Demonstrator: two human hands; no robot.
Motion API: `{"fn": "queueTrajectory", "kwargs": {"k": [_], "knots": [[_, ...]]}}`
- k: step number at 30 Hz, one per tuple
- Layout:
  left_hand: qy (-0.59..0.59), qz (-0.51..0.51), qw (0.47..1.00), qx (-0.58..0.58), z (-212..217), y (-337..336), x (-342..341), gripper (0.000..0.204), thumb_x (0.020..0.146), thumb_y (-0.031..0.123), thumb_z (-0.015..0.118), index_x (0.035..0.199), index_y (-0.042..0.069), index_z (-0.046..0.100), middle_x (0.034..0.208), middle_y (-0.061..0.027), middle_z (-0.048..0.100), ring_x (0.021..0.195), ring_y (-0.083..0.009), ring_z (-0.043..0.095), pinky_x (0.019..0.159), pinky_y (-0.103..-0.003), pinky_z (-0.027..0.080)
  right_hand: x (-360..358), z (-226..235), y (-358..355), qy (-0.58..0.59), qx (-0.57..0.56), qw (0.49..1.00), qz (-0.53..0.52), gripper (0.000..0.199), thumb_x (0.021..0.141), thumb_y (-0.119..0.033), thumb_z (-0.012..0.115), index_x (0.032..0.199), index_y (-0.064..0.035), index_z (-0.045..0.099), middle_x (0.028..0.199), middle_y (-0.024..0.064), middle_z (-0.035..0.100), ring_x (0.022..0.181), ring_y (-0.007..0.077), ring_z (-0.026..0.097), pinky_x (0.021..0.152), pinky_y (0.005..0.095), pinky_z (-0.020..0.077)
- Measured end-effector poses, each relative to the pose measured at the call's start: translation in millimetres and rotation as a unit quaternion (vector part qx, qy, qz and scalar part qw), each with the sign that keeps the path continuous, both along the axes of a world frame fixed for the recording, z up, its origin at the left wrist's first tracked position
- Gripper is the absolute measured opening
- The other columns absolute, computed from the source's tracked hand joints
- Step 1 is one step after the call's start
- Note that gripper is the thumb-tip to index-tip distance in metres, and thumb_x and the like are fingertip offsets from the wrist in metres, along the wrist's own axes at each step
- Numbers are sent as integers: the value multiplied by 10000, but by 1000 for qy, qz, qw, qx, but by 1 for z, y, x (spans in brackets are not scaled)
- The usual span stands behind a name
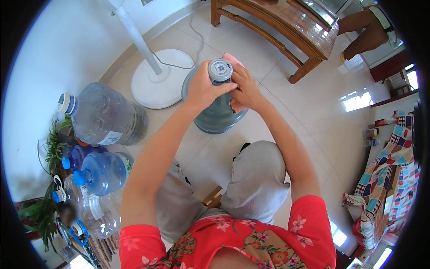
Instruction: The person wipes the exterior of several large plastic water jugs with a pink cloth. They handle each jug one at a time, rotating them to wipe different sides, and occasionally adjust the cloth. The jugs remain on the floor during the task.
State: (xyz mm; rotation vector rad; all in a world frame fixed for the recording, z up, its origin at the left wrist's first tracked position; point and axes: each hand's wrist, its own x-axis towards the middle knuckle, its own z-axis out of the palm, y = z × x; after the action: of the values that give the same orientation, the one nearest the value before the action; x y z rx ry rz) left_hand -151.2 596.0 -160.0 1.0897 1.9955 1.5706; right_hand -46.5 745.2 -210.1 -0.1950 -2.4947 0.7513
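Observation:
A large greenish water jug (217,117) stands upright on the tiled floor in front of my knees. A grey cap (220,69) with a printed label tops its neck. My left hand (200,89) is wrapped round the jug's neck, its thumb reaching across under the cap. On the other side, my right hand (245,89) presses a pink cloth (237,106) against the neck. The cloth shows above and below that hand; its middle is hidden by the fingers.
At my left, a big clear bottle (107,114), blue jugs (105,172) and several other containers stand by plants (53,150). Beyond the jug is a white round stand base (161,83) with a cable. A wooden table (286,27) and another person (367,29) are at far right.

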Motion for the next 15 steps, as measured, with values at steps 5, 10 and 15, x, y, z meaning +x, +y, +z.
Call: {"fn": "queueTrajectory", "kwargs": {"k": [5, 10, 15], "knots": [[15, -11, 1000, -13, 4, -5, -6, 614, 659, 239, 871, 1150, 43, 560, 1026, -115, 672, 978, -239, 644, 859, -363, 494, 4, 17, 1, -63, -49, 996, 51, 311, 742, -129, 608, 1049, -83, 628, 1390, 56, 509, 1242, 357, 480, 962, 488, 442], [-16, -131, 989, -69, 22, -39, -14, 639, 649, 165, 872, 1204, 59, 574, 1097, -54, 658, 1046, -179, 609, 925, -324, 476, 41, 26, -13, -76, 15, 989, 122, 362, 693, -121, 639, 1052, -80, 620, 1361, 79, 513, 1244, 344, 465, 946, 455, 431], [-94, -212, 971, -63, 20, -47, -12, 727, 623, 130, 868, 1270, 61, 545, 1205, -59, 604, 1140, -209, 571, 970, -332, 463, 50, 19, -12, -22, 3, 984, 177, 408, 697, -61, 617, 1105, -68, 622, 1344, 93, 521, 1255, 353, 466, 1000, 464, 422]]}}
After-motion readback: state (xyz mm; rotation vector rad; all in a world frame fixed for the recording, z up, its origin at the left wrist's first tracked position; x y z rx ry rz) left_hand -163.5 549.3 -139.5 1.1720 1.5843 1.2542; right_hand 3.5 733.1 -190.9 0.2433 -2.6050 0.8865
